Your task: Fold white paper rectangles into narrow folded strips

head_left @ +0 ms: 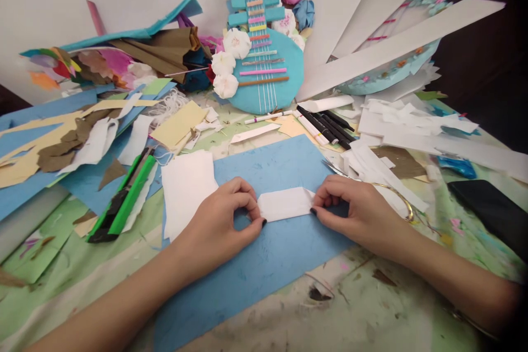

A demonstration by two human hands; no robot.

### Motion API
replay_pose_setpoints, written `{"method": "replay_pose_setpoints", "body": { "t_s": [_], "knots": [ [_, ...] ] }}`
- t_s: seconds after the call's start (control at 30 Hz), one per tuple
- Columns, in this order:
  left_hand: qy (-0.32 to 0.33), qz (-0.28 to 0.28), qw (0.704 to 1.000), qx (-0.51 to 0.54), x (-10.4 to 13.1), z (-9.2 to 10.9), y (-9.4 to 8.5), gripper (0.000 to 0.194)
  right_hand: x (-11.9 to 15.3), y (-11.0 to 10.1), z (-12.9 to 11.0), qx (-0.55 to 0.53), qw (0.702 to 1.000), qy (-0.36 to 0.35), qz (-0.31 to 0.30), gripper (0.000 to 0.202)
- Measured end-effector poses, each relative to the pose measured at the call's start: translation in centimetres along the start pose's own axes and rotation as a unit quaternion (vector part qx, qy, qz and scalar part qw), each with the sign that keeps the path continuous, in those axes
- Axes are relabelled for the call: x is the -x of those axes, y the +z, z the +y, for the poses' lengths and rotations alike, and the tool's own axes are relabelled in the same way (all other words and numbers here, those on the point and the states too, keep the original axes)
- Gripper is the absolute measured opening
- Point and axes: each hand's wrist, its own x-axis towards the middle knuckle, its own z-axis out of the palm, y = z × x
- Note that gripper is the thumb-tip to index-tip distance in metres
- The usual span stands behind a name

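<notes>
Pinching both ends: your left hand [225,220] and right hand [350,209] clamp a folded white paper strip [284,203].
It's smooth and rectangular, lying on a fibrous blue sheet [268,253].

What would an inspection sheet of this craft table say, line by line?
Surface: stained green table with a blue sheet laid on it.
Job's things: small folded white paper lying on the blue sheet.
Clutter: green utility knife, black markers, paper scraps, dark phone.
Hands: left hand and right hand pinch opposite ends of the white paper.
Cables: nothing seen.
Surroundings: blue paper guitar with paper flowers, white boards leaning behind.
</notes>
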Motion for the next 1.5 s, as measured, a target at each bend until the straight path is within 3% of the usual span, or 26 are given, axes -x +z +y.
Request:
{"method": "replay_pose_setpoints", "body": {
  "t_s": [0.27, 0.8, 1.5],
  "knots": [
    [-0.02, -0.018, 1.0, 0.009, 0.0, 0.3, -0.3, 0.012, 0.0, 0.0, -0.2, 0.005, 1.0, 0.005, 0.0, 0.008],
    [-0.045, 0.032, 0.998, -0.021, 0.1, 1.2, 0.6, 0.011, -0.1, 0.0, -0.2, 0.011, 1.0, 0.002, -0.001, 0.008],
    [-0.072, -0.008, 0.997, 0.017, 0.0, 1.2, -0.1, 0.01, -0.1, -0.1, -0.3, 0.003, 1.0, 0.011, -0.006, 0.009]
  ]
}}
